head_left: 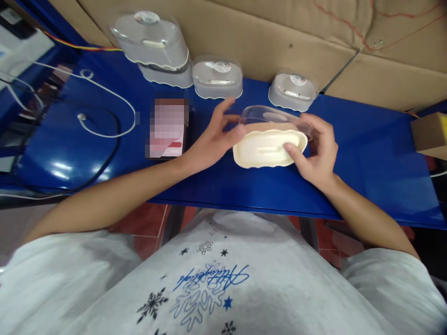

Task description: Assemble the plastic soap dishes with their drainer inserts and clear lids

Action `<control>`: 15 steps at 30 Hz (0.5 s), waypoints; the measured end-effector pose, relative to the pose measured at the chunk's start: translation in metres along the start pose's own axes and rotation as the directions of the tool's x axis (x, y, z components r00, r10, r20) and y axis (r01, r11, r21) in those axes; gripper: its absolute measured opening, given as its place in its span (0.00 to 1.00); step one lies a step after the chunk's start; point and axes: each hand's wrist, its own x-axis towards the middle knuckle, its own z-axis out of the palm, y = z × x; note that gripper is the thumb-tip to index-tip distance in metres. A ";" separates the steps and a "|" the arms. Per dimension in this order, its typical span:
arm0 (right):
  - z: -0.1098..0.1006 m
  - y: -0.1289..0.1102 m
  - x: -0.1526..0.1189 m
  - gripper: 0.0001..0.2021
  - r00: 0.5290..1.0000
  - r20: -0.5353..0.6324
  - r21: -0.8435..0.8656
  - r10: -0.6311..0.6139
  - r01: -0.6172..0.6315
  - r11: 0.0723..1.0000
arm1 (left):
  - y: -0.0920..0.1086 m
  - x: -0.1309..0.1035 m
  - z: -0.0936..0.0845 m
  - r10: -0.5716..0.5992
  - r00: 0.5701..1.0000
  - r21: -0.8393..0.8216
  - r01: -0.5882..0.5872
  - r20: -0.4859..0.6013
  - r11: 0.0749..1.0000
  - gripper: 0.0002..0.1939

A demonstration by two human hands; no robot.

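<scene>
A cream plastic tray [263, 151] with a wavy rim is tilted toward me above the blue table, its hollow inside facing up. A clear plastic lid [270, 112] stands behind it, bearing an oval sticker seen through the plastic. My right hand [319, 151] grips the tray's right end, thumb pressed inside and fingers round the back by the lid. At the left end, my left hand [223, 130] has its thumb and a finger at the lid's corner, close to the tray's rim, with the index finger raised. Its fingertips are partly hidden.
Similar lidded containers stand at the back: two stacked [150, 42], one in the middle [217, 81] and one at right [293, 92]. A phone [167, 128] lies left of my left hand. Cables [115, 135] curl across the table's left side. Cardboard [244, 37] lines the back.
</scene>
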 end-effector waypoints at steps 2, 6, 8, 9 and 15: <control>0.006 -0.004 -0.002 0.27 0.998 0.036 0.064 0.057 -0.060 0.996 | -0.007 -0.002 0.000 0.070 0.992 0.038 -0.074 0.103 0.997 0.61; 0.020 -0.007 -0.005 0.12 0.994 0.104 0.074 0.045 -0.052 0.996 | -0.023 -0.005 0.004 0.033 0.961 0.056 -0.051 0.273 0.997 0.67; 0.024 -0.006 -0.005 0.08 0.992 0.121 0.043 0.046 -0.052 0.998 | -0.029 -0.004 0.006 0.014 0.961 0.051 -0.029 0.276 0.998 0.67; 0.025 -0.005 -0.005 0.09 0.990 0.128 0.033 0.058 -0.063 0.997 | -0.032 -0.003 0.007 0.012 0.963 0.044 -0.025 0.270 0.999 0.67; 0.026 -0.003 -0.002 0.11 0.989 0.137 -0.005 0.054 -0.054 0.999 | -0.028 -0.003 0.001 -0.004 0.985 0.181 -0.028 0.174 0.983 0.61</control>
